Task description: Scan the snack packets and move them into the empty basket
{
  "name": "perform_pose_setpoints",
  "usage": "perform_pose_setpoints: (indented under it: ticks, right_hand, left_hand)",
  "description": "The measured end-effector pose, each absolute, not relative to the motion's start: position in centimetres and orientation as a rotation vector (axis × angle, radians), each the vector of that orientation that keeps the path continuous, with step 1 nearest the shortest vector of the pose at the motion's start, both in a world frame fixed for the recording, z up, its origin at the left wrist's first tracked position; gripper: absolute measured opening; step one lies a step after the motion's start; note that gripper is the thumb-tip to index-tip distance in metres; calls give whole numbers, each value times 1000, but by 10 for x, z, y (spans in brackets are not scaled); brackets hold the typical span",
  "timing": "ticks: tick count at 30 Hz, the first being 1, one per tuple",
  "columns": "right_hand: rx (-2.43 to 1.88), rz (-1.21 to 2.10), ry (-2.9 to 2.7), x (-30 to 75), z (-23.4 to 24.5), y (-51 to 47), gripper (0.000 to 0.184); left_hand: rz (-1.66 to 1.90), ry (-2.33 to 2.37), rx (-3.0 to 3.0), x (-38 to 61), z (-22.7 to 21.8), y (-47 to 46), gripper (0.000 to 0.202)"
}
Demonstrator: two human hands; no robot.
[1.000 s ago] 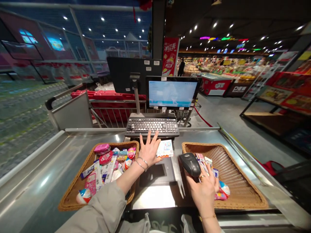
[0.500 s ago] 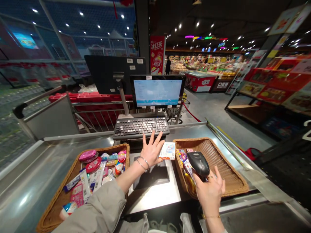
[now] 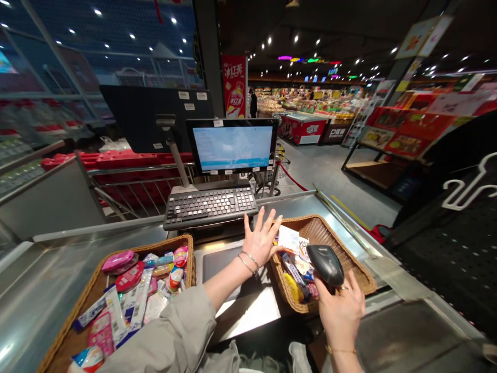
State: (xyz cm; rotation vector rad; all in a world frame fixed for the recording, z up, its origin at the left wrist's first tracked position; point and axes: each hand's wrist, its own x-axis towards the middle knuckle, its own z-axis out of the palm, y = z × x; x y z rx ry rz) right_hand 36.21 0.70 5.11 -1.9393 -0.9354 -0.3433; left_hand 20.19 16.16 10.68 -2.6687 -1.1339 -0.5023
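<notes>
My left hand [image 3: 259, 239] reaches over the left rim of the right wicker basket [image 3: 359, 285]. Its thumb and forefinger are at the edge of a small white box [image 3: 288, 237] with an orange-red strip, and the other fingers stretch out. My right hand [image 3: 341, 308] is wrapped around a black barcode scanner [image 3: 325, 264] in front of this basket, head pointing up and left. Under the box and scanner lie colourful snack packets [image 3: 293, 277], partly hidden. To the left, a second wicker basket [image 3: 58, 331] holds several sweets, including a pink container [image 3: 118, 261] and long wrapped bars [image 3: 140, 298].
A keyboard [image 3: 212, 206] and a lit monitor [image 3: 233, 147] stand beyond the baskets, with a second screen [image 3: 143, 119] turned away. Metal counter edges [image 3: 101, 233] run along the far side. White hangers [image 3: 458, 194] are at the right.
My left hand has moved right with the white box, from between the baskets to over the right one. The scanner stays in my right hand. The view has turned right.
</notes>
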Motion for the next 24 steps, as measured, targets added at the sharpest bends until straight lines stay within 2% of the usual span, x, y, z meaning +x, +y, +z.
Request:
perform_pose_setpoints:
  ticks: [7, 15, 20, 24]
  right_hand:
    - [-1957, -300, -915, 363, 48, 10, 45]
    - [-1882, -187, -1023, 335, 58, 25, 54]
    - [-1792, -148, -1157, 314, 60, 34, 46]
    - [-1756, -125, -1230, 298, 57, 41, 50]
  left_hand:
    - [-472, -1212, -2654, 177, 105, 166, 72]
    - [-507, -1362, -2600, 142, 106, 152, 71]
    - [-513, -1465, -2565, 112, 104, 144, 70]
    - [-522, -1545, -2501, 86, 100, 138, 69]
